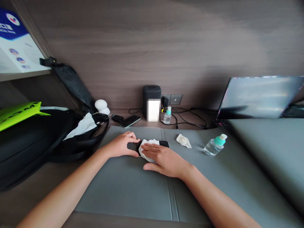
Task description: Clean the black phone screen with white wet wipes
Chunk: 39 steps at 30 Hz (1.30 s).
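The left hand (122, 145), half curled, is holding a black device (164, 144). The flat right hand (163, 157) is pressing white tissue (150, 141) onto it.

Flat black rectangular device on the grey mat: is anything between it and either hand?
Yes, under the right hand: a crumpled white tissue lies between that hand and the black device. Nothing visible stands between the left hand and the device's left end.
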### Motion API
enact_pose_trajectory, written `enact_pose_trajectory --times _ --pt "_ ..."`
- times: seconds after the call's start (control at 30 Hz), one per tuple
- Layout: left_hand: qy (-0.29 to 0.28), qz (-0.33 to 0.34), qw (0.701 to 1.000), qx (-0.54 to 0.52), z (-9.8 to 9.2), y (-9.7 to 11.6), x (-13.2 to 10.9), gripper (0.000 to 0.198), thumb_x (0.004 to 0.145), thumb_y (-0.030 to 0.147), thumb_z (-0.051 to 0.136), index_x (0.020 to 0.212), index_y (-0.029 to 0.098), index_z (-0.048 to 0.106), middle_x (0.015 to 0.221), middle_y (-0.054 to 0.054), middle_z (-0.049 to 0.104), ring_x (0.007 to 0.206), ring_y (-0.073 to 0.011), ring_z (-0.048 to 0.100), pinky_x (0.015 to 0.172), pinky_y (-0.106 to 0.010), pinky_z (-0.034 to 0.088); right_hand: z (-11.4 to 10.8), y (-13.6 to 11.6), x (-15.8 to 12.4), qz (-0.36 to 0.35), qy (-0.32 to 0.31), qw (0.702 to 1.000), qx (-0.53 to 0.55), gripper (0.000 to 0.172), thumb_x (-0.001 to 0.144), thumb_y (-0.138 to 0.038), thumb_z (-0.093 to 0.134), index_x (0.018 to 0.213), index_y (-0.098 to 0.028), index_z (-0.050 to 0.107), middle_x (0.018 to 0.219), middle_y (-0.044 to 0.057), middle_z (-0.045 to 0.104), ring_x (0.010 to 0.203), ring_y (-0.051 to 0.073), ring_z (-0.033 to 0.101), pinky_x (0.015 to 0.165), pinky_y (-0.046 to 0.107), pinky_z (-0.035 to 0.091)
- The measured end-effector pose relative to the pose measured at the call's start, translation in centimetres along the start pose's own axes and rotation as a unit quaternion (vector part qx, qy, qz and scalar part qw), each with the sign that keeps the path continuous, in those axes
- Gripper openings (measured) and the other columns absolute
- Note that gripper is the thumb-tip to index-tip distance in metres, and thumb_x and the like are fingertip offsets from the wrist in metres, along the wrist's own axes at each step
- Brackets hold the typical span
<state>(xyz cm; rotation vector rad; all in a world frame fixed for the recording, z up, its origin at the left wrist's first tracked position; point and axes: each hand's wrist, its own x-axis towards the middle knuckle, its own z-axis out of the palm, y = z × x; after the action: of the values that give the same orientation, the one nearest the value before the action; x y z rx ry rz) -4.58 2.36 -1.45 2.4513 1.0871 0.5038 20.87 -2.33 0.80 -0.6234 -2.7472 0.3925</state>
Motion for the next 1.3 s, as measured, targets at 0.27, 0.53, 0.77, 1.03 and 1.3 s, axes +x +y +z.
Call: enact_pose_trajectory --times 0.27,0.53,0.77,1.03,1.3 --pt "0.0 0.0 1.0 -0.008 -0.1 0.3 0.0 0.054 0.069 0.049 0.082 0.117 0.028 0.069 0.102 -0.003 0.062 0.098 -0.0228 0.058 0.09 -0.035 0.045 0.4 -0.1 0.3 -0.004 0.0 1.0 0.01 0.057 0.096 -0.052 0.05 0.136 -0.012 0.054 0.148 0.015 0.047 0.14 0.025 0.039 0.118 0.042 0.03" --pt "0.0 -0.003 1.0 -0.005 0.0 0.1 0.0 0.057 0.068 0.049 0.083 0.118 0.027 0.068 0.103 -0.003 0.062 0.099 -0.0232 0.058 0.092 -0.036 0.045 0.0 -0.1 0.2 0.003 0.0 1.0 0.007 0.056 0.097 -0.052 0.048 0.133 -0.01 0.056 0.147 0.016 0.048 0.14 0.025 0.04 0.119 0.04 0.029" --pt "-0.005 -0.006 1.0 0.002 -0.1 0.1 0.0 0.059 0.069 0.048 0.082 0.122 0.026 0.067 0.106 -0.003 0.061 0.102 -0.0234 0.058 0.093 -0.035 0.045 -0.5 0.2 -0.5 0.025 0.001 0.999 0.021 0.049 0.1 -0.051 0.043 0.128 -0.015 0.06 0.143 0.012 0.053 0.136 0.023 0.046 0.114 0.038 0.037" --pt "-0.004 -0.005 1.0 -0.008 -0.1 0.2 0.0 0.059 0.069 0.049 0.083 0.121 0.027 0.067 0.102 -0.003 0.061 0.1 -0.023 0.058 0.092 -0.035 0.045 -0.5 0.3 -0.4 0.024 0.005 0.999 0.033 0.046 0.1 -0.048 0.046 0.125 -0.013 0.063 0.141 0.013 0.055 0.134 0.023 0.048 0.113 0.036 0.037" --pt "-0.008 -0.009 1.0 -0.005 -0.1 0.1 -0.1 0.058 0.07 0.05 0.082 0.122 0.029 0.067 0.102 -0.003 0.06 0.1 -0.0232 0.057 0.093 -0.036 0.044 0.0 0.7 -0.4 0.034 0.023 0.999 0.015 0.052 0.097 -0.048 0.051 0.132 -0.011 0.057 0.144 0.016 0.051 0.137 0.026 0.044 0.117 0.04 0.032"
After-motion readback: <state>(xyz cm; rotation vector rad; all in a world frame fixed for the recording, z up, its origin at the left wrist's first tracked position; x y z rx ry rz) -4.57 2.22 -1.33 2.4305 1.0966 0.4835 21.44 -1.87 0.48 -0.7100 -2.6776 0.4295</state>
